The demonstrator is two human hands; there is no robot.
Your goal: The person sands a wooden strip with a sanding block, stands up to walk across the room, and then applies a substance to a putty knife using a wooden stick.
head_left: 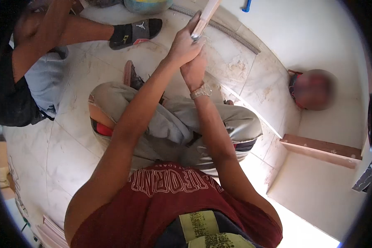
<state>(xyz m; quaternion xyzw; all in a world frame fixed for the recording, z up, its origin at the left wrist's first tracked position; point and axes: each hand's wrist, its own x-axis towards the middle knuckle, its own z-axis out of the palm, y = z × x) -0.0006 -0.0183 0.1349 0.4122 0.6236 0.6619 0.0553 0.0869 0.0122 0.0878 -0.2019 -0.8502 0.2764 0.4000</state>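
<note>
My left hand [185, 47] is closed around the lower end of a pale wooden strip [208, 16]. The strip slants up and right to the top edge of the view, and a small shiny metal-like bit shows at its lower end. Pressed against the left hand from below is my right hand [194, 71], with a metal-band watch [201, 91] on its wrist. Its fingers are curled in and mostly hidden behind the left hand, so what they grip does not show. Both forearms stretch forward over my crossed legs [169, 120].
Another person's leg in a black sandal [136, 33] is at upper left. A grey ribbed bar [235, 37] lies along the dusty tiled floor [70, 144]. At right, a brown-edged ledge [318, 149] and a blurred reddish round thing [314, 89] stand by the wall. A round container [148, 5] sits at the top.
</note>
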